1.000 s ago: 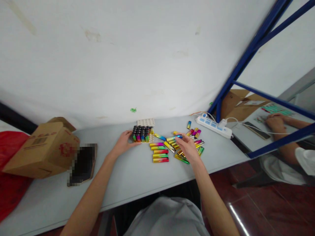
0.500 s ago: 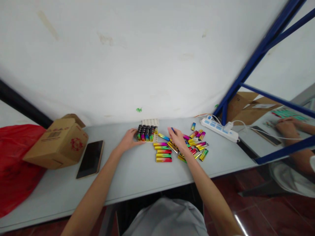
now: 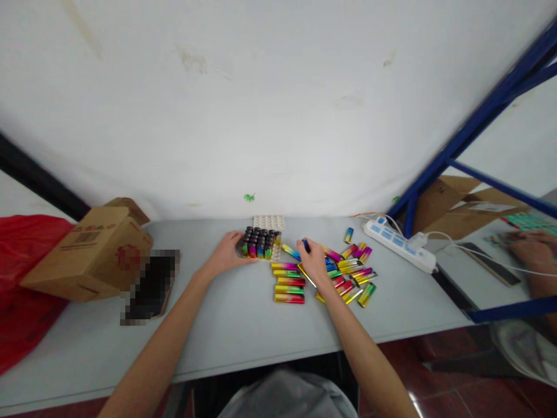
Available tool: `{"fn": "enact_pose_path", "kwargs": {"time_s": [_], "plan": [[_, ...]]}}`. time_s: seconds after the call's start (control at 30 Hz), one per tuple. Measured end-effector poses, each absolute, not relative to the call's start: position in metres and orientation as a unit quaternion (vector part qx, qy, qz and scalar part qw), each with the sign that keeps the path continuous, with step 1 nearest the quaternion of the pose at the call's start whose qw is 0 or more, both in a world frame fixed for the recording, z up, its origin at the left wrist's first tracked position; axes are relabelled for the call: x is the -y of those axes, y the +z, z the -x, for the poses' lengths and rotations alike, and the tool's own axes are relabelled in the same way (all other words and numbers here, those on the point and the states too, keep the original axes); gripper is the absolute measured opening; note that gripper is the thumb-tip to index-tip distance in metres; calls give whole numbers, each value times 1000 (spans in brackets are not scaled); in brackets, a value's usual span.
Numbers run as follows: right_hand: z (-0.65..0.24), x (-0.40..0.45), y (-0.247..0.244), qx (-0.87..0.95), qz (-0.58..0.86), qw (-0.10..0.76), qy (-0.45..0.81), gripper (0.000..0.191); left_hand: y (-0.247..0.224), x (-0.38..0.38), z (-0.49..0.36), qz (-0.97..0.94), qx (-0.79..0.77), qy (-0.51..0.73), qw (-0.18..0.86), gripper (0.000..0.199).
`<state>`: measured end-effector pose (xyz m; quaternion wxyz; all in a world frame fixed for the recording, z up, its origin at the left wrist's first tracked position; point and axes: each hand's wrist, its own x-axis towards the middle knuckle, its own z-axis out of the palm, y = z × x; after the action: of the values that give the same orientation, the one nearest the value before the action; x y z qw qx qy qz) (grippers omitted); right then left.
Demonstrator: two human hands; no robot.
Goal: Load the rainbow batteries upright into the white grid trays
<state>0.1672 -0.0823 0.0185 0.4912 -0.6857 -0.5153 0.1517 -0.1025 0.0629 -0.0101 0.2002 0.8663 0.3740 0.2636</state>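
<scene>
My left hand (image 3: 230,252) curls around the left side of a block of upright, black-topped metallic tubes (image 3: 257,239), its thumb along the front. They stand packed in a pale tray (image 3: 276,254) with bare holes at its right end. My right hand (image 3: 312,258) is closed around a small tube (image 3: 306,246) whose dark blue end sticks up; the fingers hide the rest. Below that hand lies a loose pile of shiny multicoloured tubes (image 3: 348,284). Several more tubes (image 3: 289,282) lie side by side in a column, just left of the pile.
Behind the block is another pale holed tray (image 3: 268,222). A white power strip (image 3: 399,246) with cables lies to the right, beside a blue metal frame (image 3: 409,215). To the left are a cardboard box (image 3: 89,255), a dark tablet-like slab (image 3: 150,287) and a red bag (image 3: 26,296). Another person's hand (image 3: 533,249) is at far right.
The whole view has shifted a little. My right hand has turned slightly, showing more of the held tube's dark end. My left hand keeps its place on the block.
</scene>
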Motion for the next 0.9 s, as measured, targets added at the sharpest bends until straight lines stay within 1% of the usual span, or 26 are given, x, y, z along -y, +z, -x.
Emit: {"fn": "enact_pose_path", "kwargs": {"time_s": [0.1,0.2,0.27,0.43,0.5,0.7,0.83,0.9], "plan": [[-165,86,24,524,683,487,148,54,-10,-61,103,-865,-374,264,206,76],[-162,88,27,533,683,479,142,56,-10,-60,103,-861,-376,266,215,77],[-161,88,26,540,685,469,137,53,-10,-59,103,-856,-380,269,224,77],[-161,87,20,553,701,434,123,37,-10,-58,103,-850,-384,274,233,74],[-161,86,18,556,702,427,124,34,-11,-58,103,-851,-382,274,233,75],[-162,87,15,578,679,429,143,35,-13,-58,103,-851,-384,272,233,77],[-162,88,18,624,645,426,116,36,-12,-58,103,-848,-385,274,241,76],[-162,85,23,663,619,410,94,38,-10,-57,102,-850,-382,270,242,75]]}}
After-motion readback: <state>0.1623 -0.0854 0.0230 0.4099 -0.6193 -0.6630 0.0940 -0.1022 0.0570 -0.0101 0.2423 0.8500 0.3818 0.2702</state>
